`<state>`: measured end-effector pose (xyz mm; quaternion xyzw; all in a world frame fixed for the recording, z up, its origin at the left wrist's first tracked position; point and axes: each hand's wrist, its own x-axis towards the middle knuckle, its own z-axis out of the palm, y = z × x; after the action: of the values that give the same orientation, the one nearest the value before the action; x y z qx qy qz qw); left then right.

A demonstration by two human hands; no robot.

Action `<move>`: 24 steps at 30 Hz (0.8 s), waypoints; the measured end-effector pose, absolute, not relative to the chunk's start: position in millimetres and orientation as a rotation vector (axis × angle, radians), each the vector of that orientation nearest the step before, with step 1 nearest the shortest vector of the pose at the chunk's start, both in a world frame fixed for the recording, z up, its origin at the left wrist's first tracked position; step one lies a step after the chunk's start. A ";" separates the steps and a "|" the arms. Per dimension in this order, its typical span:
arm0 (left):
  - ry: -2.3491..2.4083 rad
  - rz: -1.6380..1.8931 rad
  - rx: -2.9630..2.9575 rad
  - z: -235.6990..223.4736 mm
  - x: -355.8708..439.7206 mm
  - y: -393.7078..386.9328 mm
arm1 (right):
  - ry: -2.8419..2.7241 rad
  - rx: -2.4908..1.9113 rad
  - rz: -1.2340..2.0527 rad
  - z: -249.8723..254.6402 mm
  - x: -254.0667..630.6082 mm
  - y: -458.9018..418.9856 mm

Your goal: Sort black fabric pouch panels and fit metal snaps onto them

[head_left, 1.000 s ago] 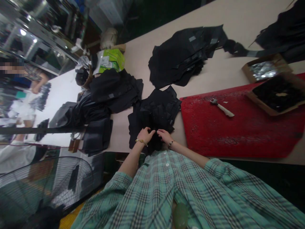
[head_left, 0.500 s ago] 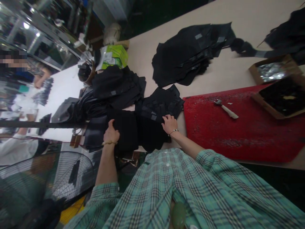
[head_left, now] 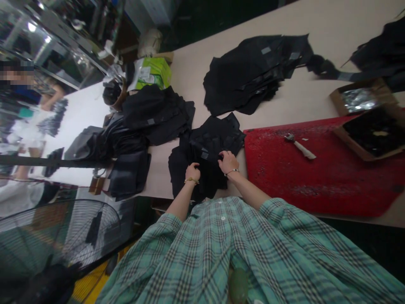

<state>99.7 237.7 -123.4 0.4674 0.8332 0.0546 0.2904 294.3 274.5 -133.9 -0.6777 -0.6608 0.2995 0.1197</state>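
A soft black fabric piece (head_left: 179, 162) lies bunched in front of me, partly over the near end of a pile of black cut pieces (head_left: 215, 131). My left hand (head_left: 193, 172) is closed on this piece, thumb and fingers drawn together. Just to its right, my right hand (head_left: 229, 162) has bent fingers pinching black fabric at the pile's right side. Its fingertips are partly lost against the dark cloth. A small grey label (head_left: 204, 155) shows on the pile between and above the hands.
Left of my hands lie dark folded panels (head_left: 131, 171) and a black stack (head_left: 155, 112). A larger stack (head_left: 243, 76) sits farther back. A red board (head_left: 316, 181) at right carries a wrapped-handle tool (head_left: 303, 150) and an open carton (head_left: 363, 145). A caged fan (head_left: 63, 240) stands lower left.
My left hand has moved right, close to my right hand, drawing the black fabric with it and baring tabletop beside the folded panels. My right hand has hardly shifted; its fingers are more bent.
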 end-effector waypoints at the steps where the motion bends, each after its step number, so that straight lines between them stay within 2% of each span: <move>1: 2.234 0.217 1.205 -128.0 100.4 236.8 | -1.931 -1.975 0.883 -135.0 295.8 274.8; 12: 2.209 0.408 1.143 -139.3 90.7 232.3 | -1.987 -1.948 0.797 -140.3 297.1 277.2; 19: 2.174 0.457 1.143 -141.0 86.6 230.2 | -2.037 -1.757 0.596 -131.6 298.4 262.7; 22: 2.150 0.478 1.131 -141.4 85.7 231.6 | -2.165 -1.603 0.683 -126.5 286.9 249.7; 24: 2.140 0.452 1.134 -142.2 85.4 231.9 | -2.369 -1.346 0.847 -122.6 275.1 238.4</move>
<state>85.4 231.9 -142.2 0.4342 0.8192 0.1731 0.3324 275.1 238.4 -122.6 -0.4668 -0.8216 0.2940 0.1437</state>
